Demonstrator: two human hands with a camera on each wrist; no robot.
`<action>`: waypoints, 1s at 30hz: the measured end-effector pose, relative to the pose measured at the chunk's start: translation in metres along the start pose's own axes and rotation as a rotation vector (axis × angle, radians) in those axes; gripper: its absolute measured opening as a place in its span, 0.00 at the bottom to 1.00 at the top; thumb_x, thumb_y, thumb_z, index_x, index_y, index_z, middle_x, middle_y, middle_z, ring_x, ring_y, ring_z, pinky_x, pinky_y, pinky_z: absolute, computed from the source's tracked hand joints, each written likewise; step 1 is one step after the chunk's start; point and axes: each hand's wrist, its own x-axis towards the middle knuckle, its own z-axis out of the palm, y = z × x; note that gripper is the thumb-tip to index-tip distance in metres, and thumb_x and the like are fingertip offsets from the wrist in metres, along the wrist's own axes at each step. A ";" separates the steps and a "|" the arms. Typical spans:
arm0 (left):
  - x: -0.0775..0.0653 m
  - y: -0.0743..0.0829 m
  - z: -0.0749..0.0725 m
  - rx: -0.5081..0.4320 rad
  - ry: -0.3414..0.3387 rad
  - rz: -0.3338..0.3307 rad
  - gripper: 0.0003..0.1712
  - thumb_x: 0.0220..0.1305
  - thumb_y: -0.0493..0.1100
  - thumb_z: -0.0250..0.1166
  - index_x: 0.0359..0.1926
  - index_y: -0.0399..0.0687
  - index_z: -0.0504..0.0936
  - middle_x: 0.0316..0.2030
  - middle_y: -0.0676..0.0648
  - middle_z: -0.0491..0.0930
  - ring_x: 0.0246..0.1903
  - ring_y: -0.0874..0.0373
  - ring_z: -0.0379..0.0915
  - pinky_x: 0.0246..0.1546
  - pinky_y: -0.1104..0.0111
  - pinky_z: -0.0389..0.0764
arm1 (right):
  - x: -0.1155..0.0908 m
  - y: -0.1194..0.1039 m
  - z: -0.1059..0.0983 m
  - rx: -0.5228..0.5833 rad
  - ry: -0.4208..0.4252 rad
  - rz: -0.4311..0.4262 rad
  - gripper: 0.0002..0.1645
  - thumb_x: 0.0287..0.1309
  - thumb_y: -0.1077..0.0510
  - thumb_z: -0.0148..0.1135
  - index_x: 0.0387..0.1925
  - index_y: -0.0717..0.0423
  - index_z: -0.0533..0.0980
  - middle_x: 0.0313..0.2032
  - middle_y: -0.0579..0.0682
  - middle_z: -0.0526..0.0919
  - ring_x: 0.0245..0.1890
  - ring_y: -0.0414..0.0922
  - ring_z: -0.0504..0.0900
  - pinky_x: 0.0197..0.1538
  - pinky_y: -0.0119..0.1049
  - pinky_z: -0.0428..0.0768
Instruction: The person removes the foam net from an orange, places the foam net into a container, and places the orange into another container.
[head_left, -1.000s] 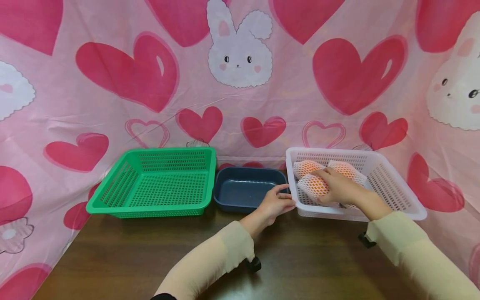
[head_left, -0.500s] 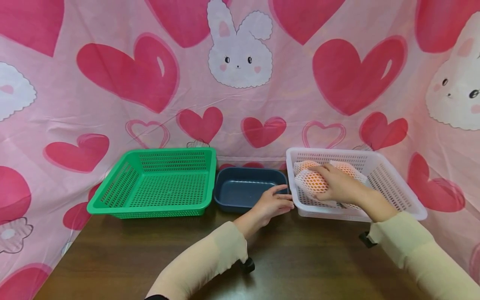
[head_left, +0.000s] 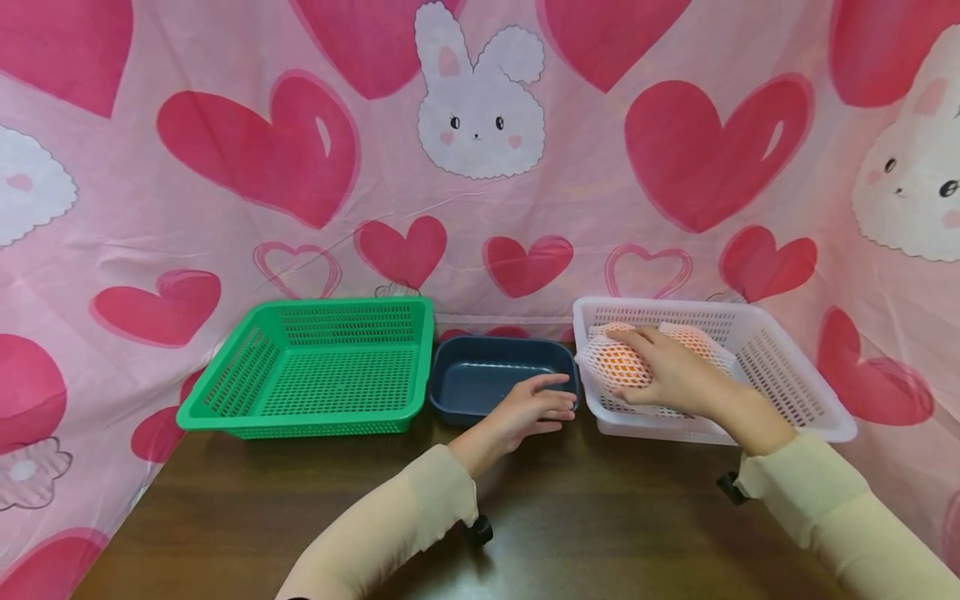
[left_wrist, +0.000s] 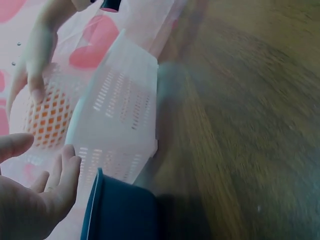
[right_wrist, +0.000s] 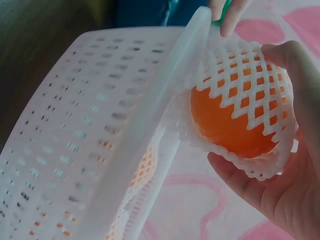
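Observation:
My right hand (head_left: 686, 375) grips an orange (head_left: 621, 365) wrapped in a white foam net, above the left part of the white basket (head_left: 780, 379). In the right wrist view, bare orange skin (right_wrist: 225, 127) shows past the net's open end, and thumb and fingers sit on either side. At least one more netted orange (head_left: 692, 340) lies in the basket, partly behind that hand. My left hand (head_left: 525, 410) hovers over the right front of the dark blue bin (head_left: 480, 387) with fingers spread, holding nothing. The left wrist view shows it apart from the held orange (left_wrist: 50, 120).
A green perforated basket (head_left: 300, 419) stands left of the blue bin, with nothing visible inside. All three containers line the back of the brown wooden table (head_left: 585, 517). A pink heart-patterned cloth (head_left: 480, 217) hangs behind them.
The right hand has raised the netted orange and carried it slightly left toward the basket's left rim. The left hand has drawn back leftward from the white basket to over the blue bin.

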 end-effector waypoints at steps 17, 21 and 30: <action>-0.031 0.001 -0.027 0.169 0.000 0.038 0.30 0.70 0.36 0.65 0.70 0.40 0.71 0.58 0.35 0.81 0.54 0.45 0.81 0.60 0.46 0.76 | 0.000 -0.033 0.007 0.017 0.064 -0.125 0.52 0.47 0.41 0.81 0.71 0.51 0.69 0.59 0.59 0.75 0.56 0.59 0.76 0.54 0.67 0.77; -0.036 -0.002 -0.033 0.179 -0.023 0.031 0.29 0.69 0.36 0.65 0.70 0.40 0.72 0.59 0.35 0.80 0.55 0.44 0.80 0.60 0.44 0.75 | 0.001 -0.042 0.012 0.035 0.067 -0.157 0.52 0.48 0.40 0.80 0.71 0.50 0.69 0.60 0.57 0.75 0.56 0.58 0.76 0.53 0.67 0.78; -0.051 -0.015 -0.047 0.218 -0.043 0.022 0.31 0.68 0.35 0.65 0.71 0.37 0.69 0.60 0.33 0.79 0.54 0.47 0.80 0.59 0.43 0.75 | 0.005 -0.060 0.033 0.088 0.077 -0.227 0.51 0.47 0.43 0.81 0.70 0.54 0.70 0.58 0.55 0.76 0.54 0.53 0.77 0.54 0.56 0.81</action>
